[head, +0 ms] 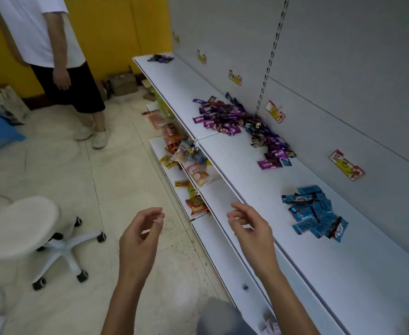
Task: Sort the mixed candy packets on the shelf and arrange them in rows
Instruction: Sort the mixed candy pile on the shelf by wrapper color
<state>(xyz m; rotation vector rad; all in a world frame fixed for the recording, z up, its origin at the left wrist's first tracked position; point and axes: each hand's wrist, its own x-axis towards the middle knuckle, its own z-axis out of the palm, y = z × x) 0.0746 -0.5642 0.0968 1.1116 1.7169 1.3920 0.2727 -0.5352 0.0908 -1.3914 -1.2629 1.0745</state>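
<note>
White stool (19, 221) stands on the floor at far left. My left hand (140, 235) hangs beside the shelf (319, 274), fingers loosely curled, holding nothing. My right hand (251, 228) is also empty, over the shelf edge. Purple candy packets (234, 117) lie far beyond it; blue candy packets (315, 212) lie near, to its right.

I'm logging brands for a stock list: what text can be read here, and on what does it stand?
"KISS": on several purple packets in the mixed pile on the upper shelf.
Blue packets: logo too blurred to read.
Yellow-and-red tags on the back wall: print too blurred.
Snack packets on the lower shelf: too blurred.
</note>
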